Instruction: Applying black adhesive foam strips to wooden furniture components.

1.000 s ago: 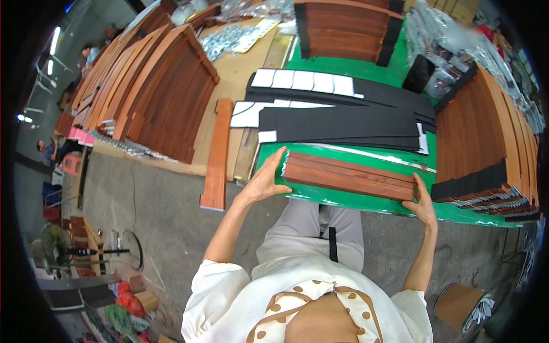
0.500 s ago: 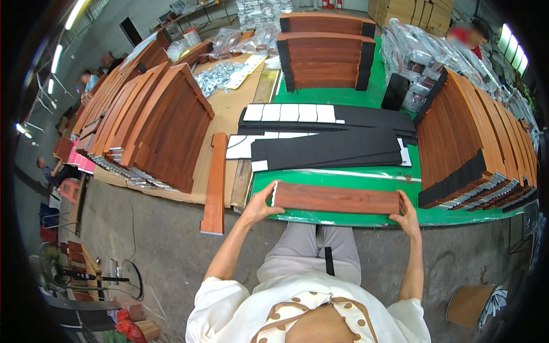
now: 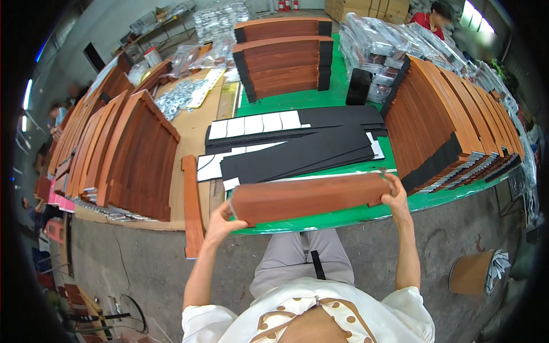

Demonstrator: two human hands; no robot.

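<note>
Both arms out, L hand [image 3: 220, 223] & R hand [image 3: 396, 197] gripping.

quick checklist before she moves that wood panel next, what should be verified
1. Left hand grips the wood panel at its left end: ok.
2. Right hand grips the right end: ok.
3. Panel level between the two hands: not ok, it tilts a little, right end higher.
4. Green table edge under the panel free of loose parts: ok.
5. Black strips just behind the panel lie apart from it: cannot tell, the panel hides their near edge.
6. Stack of upright panels by the right hand stands apart from it: ok.
</note>
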